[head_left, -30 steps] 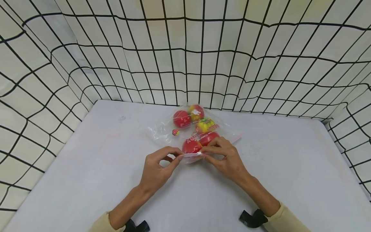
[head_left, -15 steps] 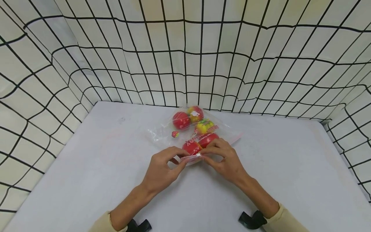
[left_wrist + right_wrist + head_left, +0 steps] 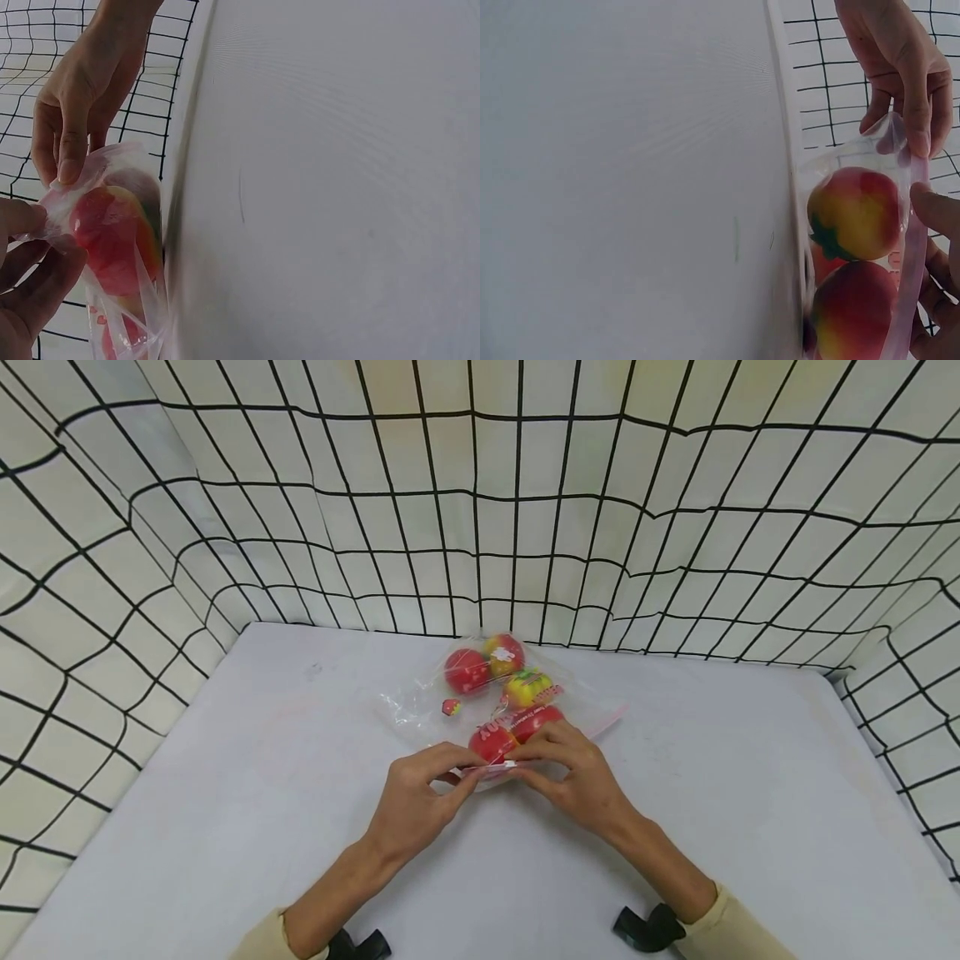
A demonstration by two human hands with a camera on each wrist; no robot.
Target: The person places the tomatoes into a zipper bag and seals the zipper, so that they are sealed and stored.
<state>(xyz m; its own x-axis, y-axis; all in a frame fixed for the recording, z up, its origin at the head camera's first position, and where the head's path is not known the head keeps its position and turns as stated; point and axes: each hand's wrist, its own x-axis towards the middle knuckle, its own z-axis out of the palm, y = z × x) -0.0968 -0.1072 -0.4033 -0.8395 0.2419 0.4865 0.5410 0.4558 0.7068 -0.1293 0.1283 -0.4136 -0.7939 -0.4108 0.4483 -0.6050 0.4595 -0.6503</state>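
A clear zip bag [image 3: 411,703] with red printing lies on the white table, its pink zip strip [image 3: 910,289] facing me. Inside are several round red and yellow fruits [image 3: 467,671]; one fruit [image 3: 855,212] shows green leaves in the right wrist view. My left hand [image 3: 422,789] pinches the strip's left part between thumb and fingers. Close beside it, my right hand [image 3: 581,777] pinches the strip at a small white slider [image 3: 510,764]. In the left wrist view the fingertips of both hands nearly meet at the bag's raised edge.
Black netting [image 3: 480,493] over pale walls rises behind the table [image 3: 225,810] and along both sides. Black wrist mounts [image 3: 649,928] sit by the light sleeves [image 3: 731,918] at the front.
My left hand has shifted right along the strip. My right hand has moved slightly left and nearer, the white slider with it. The fruits stay in the bag.
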